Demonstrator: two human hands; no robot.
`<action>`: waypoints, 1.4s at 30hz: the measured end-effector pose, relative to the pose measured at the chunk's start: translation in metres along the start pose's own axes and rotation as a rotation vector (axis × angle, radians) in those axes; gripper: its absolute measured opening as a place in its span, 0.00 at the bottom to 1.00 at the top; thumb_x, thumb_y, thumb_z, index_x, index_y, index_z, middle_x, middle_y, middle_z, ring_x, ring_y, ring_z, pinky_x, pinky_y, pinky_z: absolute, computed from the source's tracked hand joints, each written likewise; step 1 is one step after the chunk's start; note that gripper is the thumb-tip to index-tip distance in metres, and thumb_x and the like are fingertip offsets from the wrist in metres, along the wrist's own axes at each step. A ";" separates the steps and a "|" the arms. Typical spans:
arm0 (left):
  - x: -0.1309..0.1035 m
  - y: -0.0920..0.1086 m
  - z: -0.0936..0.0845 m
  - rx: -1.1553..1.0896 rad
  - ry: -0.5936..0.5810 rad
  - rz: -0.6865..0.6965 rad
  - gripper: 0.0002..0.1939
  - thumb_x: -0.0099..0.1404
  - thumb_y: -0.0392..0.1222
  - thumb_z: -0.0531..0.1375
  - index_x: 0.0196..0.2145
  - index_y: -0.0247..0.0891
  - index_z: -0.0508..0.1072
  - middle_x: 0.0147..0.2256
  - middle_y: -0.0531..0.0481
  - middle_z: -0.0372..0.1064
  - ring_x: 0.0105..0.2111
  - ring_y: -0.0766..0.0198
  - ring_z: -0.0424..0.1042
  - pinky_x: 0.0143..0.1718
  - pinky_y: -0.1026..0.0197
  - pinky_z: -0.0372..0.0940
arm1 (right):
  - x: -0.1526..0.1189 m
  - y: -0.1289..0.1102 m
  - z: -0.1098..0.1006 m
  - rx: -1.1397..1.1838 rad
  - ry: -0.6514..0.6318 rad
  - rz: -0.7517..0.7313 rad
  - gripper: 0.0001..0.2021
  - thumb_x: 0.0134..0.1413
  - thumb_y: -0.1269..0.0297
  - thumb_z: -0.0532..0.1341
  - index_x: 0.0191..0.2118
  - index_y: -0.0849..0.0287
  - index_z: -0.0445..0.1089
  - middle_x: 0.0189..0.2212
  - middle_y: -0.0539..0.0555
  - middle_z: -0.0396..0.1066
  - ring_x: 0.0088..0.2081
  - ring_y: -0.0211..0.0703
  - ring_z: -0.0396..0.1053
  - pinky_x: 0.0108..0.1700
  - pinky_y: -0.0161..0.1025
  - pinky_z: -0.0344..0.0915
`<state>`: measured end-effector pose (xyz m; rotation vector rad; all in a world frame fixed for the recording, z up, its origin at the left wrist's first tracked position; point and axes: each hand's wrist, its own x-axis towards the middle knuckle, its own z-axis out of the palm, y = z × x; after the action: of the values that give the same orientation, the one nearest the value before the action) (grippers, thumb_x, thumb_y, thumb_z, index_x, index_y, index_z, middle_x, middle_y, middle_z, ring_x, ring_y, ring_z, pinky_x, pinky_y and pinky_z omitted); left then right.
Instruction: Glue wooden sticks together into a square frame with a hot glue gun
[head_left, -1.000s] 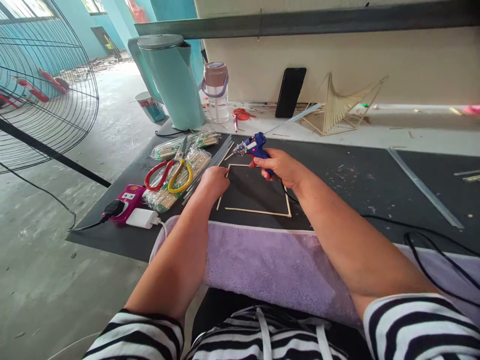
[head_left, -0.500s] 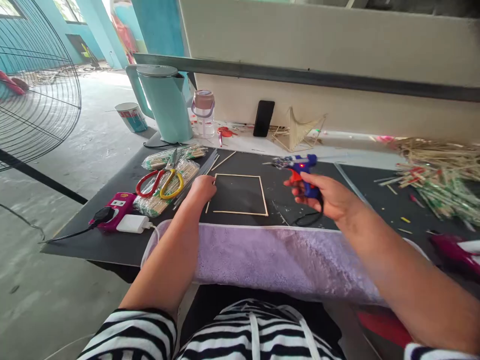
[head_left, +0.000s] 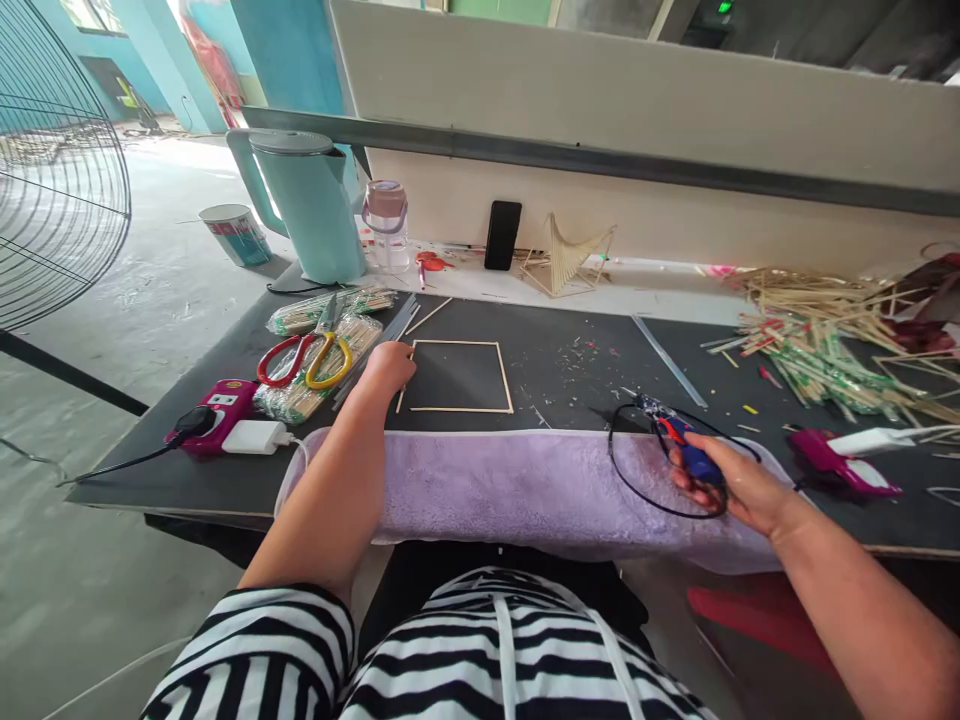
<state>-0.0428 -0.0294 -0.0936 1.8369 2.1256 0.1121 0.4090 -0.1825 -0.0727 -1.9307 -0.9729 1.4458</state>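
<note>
A thin wooden stick square lies flat on the black tabletop. At its left side is my left hand, its fingers closed on the left stick near the upper corner. The lower left corner shows a small gap between the sticks. My right hand is wrapped round a blue glue gun with a red trigger, low over the right part of the purple cloth. The gun's nozzle points up and left, and its black cord loops around it.
Red and yellow scissors rest on bagged sticks at the left, beside a magenta power strip. A teal kettle, bottle, phone and stick model stand behind. Loose sticks pile up at the right.
My right hand has moved right and down with the glue gun, away from the square. My left hand stays at the square's left stick. The view has shifted slightly to the right.
</note>
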 end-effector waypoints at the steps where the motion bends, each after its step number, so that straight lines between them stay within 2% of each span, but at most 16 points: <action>1: 0.000 0.000 0.000 0.001 -0.006 0.006 0.30 0.59 0.33 0.54 0.59 0.38 0.75 0.31 0.48 0.80 0.26 0.63 0.77 0.36 0.67 0.69 | 0.002 0.001 0.000 -0.038 0.010 -0.013 0.16 0.62 0.48 0.52 0.27 0.49 0.65 0.24 0.55 0.63 0.20 0.37 0.59 0.27 0.42 0.53; 4: -0.001 0.000 0.000 0.015 0.005 0.022 0.29 0.60 0.33 0.54 0.58 0.37 0.75 0.31 0.47 0.80 0.28 0.62 0.78 0.37 0.66 0.69 | 0.013 0.002 -0.003 -0.263 0.066 -0.035 0.23 0.63 0.44 0.49 0.21 0.49 0.62 0.19 0.56 0.63 0.19 0.41 0.58 0.27 0.44 0.53; 6: -0.001 0.000 0.000 0.017 0.017 0.023 0.28 0.60 0.34 0.54 0.58 0.37 0.75 0.33 0.46 0.81 0.29 0.62 0.78 0.38 0.67 0.69 | 0.018 -0.002 -0.007 -0.569 0.123 -0.042 0.27 0.64 0.42 0.46 0.18 0.49 0.59 0.18 0.59 0.64 0.19 0.45 0.61 0.28 0.47 0.56; 8: -0.001 -0.001 0.001 0.018 0.018 0.028 0.28 0.60 0.34 0.55 0.58 0.38 0.75 0.36 0.46 0.81 0.32 0.63 0.78 0.40 0.68 0.69 | 0.015 -0.014 -0.006 -0.916 0.204 -0.065 0.27 0.64 0.45 0.47 0.16 0.50 0.60 0.22 0.65 0.70 0.24 0.51 0.70 0.34 0.50 0.61; 10: 0.000 -0.002 0.002 0.021 0.022 0.044 0.27 0.61 0.34 0.55 0.58 0.38 0.75 0.42 0.46 0.81 0.34 0.64 0.79 0.43 0.69 0.68 | 0.003 -0.031 0.006 -1.166 0.281 -0.124 0.23 0.64 0.49 0.49 0.20 0.51 0.66 0.32 0.69 0.76 0.36 0.60 0.76 0.41 0.52 0.62; 12: 0.001 -0.003 0.003 0.027 0.031 0.055 0.27 0.61 0.34 0.56 0.58 0.37 0.75 0.46 0.46 0.80 0.36 0.64 0.79 0.45 0.70 0.68 | -0.012 -0.051 0.032 -1.253 0.288 -0.291 0.21 0.65 0.49 0.48 0.30 0.51 0.72 0.37 0.65 0.78 0.40 0.62 0.76 0.41 0.52 0.62; 13: 0.002 -0.003 0.003 0.028 0.027 0.051 0.27 0.62 0.34 0.55 0.58 0.37 0.75 0.46 0.45 0.80 0.37 0.64 0.79 0.46 0.69 0.68 | -0.017 -0.062 0.050 -1.257 0.306 -0.387 0.19 0.65 0.51 0.48 0.32 0.51 0.72 0.35 0.63 0.78 0.38 0.60 0.76 0.38 0.50 0.62; 15: 0.002 -0.002 0.003 0.026 0.004 0.037 0.26 0.62 0.34 0.55 0.57 0.36 0.75 0.44 0.45 0.80 0.37 0.62 0.79 0.46 0.68 0.68 | -0.015 -0.083 0.093 -1.127 0.291 -0.686 0.14 0.65 0.55 0.51 0.37 0.51 0.72 0.32 0.56 0.78 0.35 0.52 0.75 0.36 0.44 0.60; 17: 0.001 -0.001 0.003 0.017 -0.012 0.025 0.26 0.62 0.33 0.54 0.57 0.36 0.75 0.45 0.45 0.80 0.37 0.62 0.79 0.45 0.67 0.69 | 0.007 -0.105 0.137 -0.909 0.279 -0.913 0.10 0.63 0.59 0.55 0.40 0.51 0.73 0.33 0.52 0.78 0.35 0.46 0.74 0.36 0.40 0.61; 19: 0.000 -0.001 0.002 0.004 -0.001 0.022 0.27 0.62 0.32 0.54 0.58 0.36 0.75 0.50 0.45 0.78 0.36 0.63 0.79 0.44 0.68 0.69 | 0.043 -0.127 0.175 -0.723 0.284 -1.024 0.08 0.62 0.63 0.57 0.40 0.54 0.74 0.35 0.53 0.78 0.36 0.44 0.74 0.39 0.38 0.63; 21: -0.003 0.000 0.001 -0.010 0.003 0.016 0.28 0.63 0.32 0.55 0.59 0.38 0.74 0.52 0.46 0.77 0.34 0.65 0.79 0.42 0.69 0.69 | 0.084 -0.146 0.205 -0.654 0.261 -0.974 0.08 0.60 0.67 0.58 0.40 0.57 0.75 0.37 0.54 0.79 0.38 0.43 0.74 0.42 0.37 0.64; 23: -0.005 0.001 0.000 -0.022 -0.008 0.004 0.27 0.63 0.31 0.55 0.59 0.39 0.74 0.49 0.47 0.79 0.32 0.66 0.79 0.39 0.70 0.68 | 0.117 -0.161 0.225 -0.660 0.242 -0.914 0.09 0.60 0.69 0.58 0.42 0.59 0.76 0.40 0.56 0.79 0.42 0.43 0.74 0.45 0.37 0.65; 27: -0.006 0.001 0.001 -0.049 -0.020 -0.028 0.28 0.63 0.32 0.54 0.60 0.40 0.73 0.44 0.48 0.81 0.30 0.67 0.78 0.35 0.71 0.68 | 0.157 -0.168 0.244 -0.685 0.186 -0.893 0.08 0.57 0.70 0.61 0.40 0.56 0.78 0.41 0.53 0.79 0.44 0.43 0.74 0.47 0.37 0.66; 35: -0.006 0.000 0.004 -0.086 -0.019 -0.036 0.29 0.63 0.31 0.52 0.61 0.40 0.73 0.42 0.48 0.80 0.27 0.68 0.76 0.28 0.70 0.66 | 0.187 -0.156 0.241 -0.726 0.110 -0.802 0.08 0.58 0.65 0.63 0.40 0.54 0.80 0.39 0.51 0.80 0.43 0.42 0.75 0.46 0.38 0.66; 42: -0.009 0.001 0.003 -0.089 0.016 -0.033 0.30 0.62 0.31 0.53 0.60 0.38 0.73 0.34 0.49 0.80 0.24 0.67 0.75 0.36 0.67 0.68 | 0.184 -0.156 0.247 -0.796 0.118 -0.753 0.08 0.58 0.64 0.63 0.40 0.50 0.80 0.43 0.51 0.79 0.49 0.48 0.73 0.50 0.44 0.65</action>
<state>-0.0398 -0.0381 -0.0945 1.7556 2.1256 0.2110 0.1665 0.0575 -0.1287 -1.7389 -2.1344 0.5238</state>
